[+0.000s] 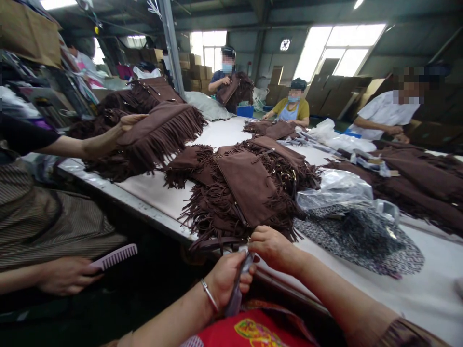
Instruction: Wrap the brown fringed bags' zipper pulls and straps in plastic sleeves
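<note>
My left hand (228, 273) is closed around a dark strap (235, 299) that is partly covered in clear plastic and hangs down over my lap. Just above it, my right hand (271, 246) pinches the upper part of this strap beside a small metal fitting. Both hands are at the table's near edge. Right behind them lies a brown fringed bag (248, 185) with a zipper on its front, on top of more fringed bags. What lies directly under my right fingertips is hidden.
At left, a co-worker's hand holds a pink comb (117, 256); the other lifts a fringed bag (162, 125). A patterned cloth hat (361, 241) and clear plastic bags (336, 185) lie right on the white table (155, 193). Several people work around it.
</note>
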`<action>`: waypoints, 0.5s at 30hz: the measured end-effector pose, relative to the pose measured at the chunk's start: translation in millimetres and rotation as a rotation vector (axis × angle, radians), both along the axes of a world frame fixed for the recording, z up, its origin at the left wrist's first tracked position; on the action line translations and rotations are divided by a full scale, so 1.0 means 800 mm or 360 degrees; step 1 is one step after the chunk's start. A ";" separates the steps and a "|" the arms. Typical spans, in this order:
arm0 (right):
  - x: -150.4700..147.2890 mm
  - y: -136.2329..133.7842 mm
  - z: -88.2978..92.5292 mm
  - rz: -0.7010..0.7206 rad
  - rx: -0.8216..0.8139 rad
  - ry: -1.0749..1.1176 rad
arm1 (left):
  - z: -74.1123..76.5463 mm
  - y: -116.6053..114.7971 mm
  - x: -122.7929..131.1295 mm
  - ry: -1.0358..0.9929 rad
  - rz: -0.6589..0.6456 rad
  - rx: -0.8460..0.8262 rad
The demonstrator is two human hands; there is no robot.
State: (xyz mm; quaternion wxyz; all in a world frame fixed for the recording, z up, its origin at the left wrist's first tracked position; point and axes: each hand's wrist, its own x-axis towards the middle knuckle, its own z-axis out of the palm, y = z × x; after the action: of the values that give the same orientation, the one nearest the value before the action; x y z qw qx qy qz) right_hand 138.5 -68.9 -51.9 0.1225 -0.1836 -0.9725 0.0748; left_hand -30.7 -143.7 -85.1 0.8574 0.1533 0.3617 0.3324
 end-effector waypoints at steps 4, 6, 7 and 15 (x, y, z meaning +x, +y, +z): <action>0.002 0.000 -0.005 -0.0010 0.0016 0.0040 | -0.002 -0.003 0.010 0.0194 0.0025 0.0101; 0.004 -0.002 -0.007 -0.0028 0.0027 0.0037 | -0.007 -0.005 0.017 0.0430 0.0031 0.0223; 0.005 -0.004 -0.008 -0.0044 0.0033 0.0037 | -0.009 -0.006 0.019 0.0555 0.0031 0.0276; 0.070 -0.052 -0.003 -0.0631 0.0200 0.0538 | -0.019 -0.005 0.027 0.0908 -0.0030 0.0468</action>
State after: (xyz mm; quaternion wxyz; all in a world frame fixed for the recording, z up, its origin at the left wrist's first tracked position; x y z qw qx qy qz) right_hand 194.3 -110.6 -54.4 0.3067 -0.3473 -0.8860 0.0184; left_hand -9.0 -148.0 -99.9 0.6930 0.3660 0.5342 0.3167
